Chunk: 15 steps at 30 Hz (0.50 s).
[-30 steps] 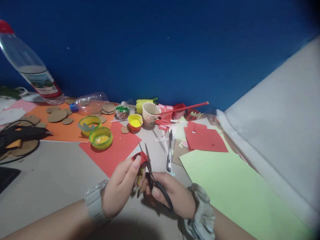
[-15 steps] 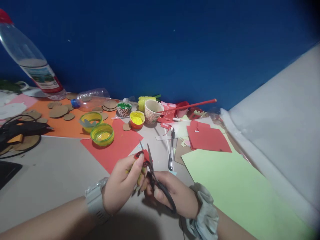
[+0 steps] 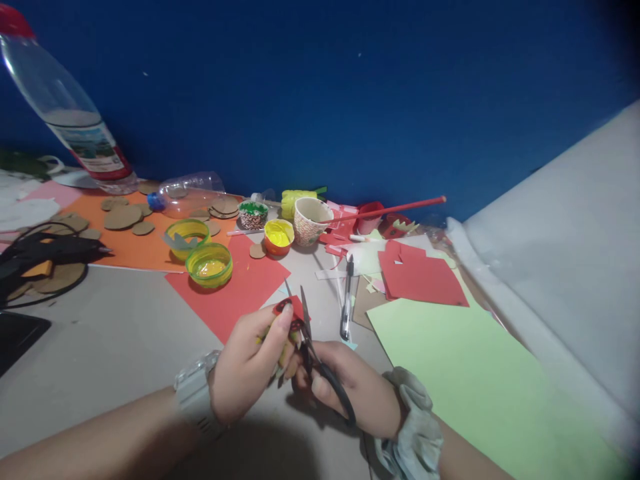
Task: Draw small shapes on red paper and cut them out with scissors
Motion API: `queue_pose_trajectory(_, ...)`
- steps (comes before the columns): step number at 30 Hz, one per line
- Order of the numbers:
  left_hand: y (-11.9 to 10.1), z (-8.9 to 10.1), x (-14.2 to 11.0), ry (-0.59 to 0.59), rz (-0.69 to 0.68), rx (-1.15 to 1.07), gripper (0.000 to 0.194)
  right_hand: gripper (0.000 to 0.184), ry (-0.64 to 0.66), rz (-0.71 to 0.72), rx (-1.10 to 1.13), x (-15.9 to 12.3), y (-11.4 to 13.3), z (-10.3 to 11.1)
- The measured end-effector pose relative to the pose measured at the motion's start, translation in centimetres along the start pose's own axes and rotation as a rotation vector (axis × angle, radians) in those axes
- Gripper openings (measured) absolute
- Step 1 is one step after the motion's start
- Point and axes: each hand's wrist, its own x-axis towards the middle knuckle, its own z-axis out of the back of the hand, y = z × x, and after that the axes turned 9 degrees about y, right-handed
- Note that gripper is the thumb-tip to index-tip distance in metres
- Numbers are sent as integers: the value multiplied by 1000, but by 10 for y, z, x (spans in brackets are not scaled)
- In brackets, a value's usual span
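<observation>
Between the thumb and fingers of my left hand (image 3: pixel 255 363) is a small piece of red paper (image 3: pixel 299 307) with dark markings. Something yellow-green shows under those fingers, mostly hidden. My right hand (image 3: pixel 350 383) is closed round the black handles of a pair of scissors (image 3: pixel 307 327). The blades are parted and point away from me, with the red paper between them. Both hands are close together above the grey table. A sheet of red paper (image 3: pixel 215 303) lies just beyond my left hand, and a black pen (image 3: pixel 347 300) lies beyond my right hand.
Two yellow-green bowls (image 3: pixel 210 265), a cup of yellow paint (image 3: pixel 279 237) and a paper cup (image 3: pixel 310 227) holding a red stick stand behind. A glue gun (image 3: pixel 55 257) lies left. Light green paper (image 3: pixel 465 373) covers the right side. A tall bottle (image 3: pixel 90 140) stands far left.
The whole scene has shifted slightly right and up in view as the head moved. Both hands keep their grips, and the scissor blades remain parted around the red paper.
</observation>
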Motion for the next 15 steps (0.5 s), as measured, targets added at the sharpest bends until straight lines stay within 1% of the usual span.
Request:
queue_pose_trajectory(3,0,0,0,1,-4,20,51,53,-10,16,12,1,1,0)
queue_pose_trajectory(9,1,1,2,14,-20,37,48,56,-14,18,21,2,4,2)
queue_pose_trajectory(15,6,2,-1,28,-50,0,37,55,-5,47,65,2,5,3)
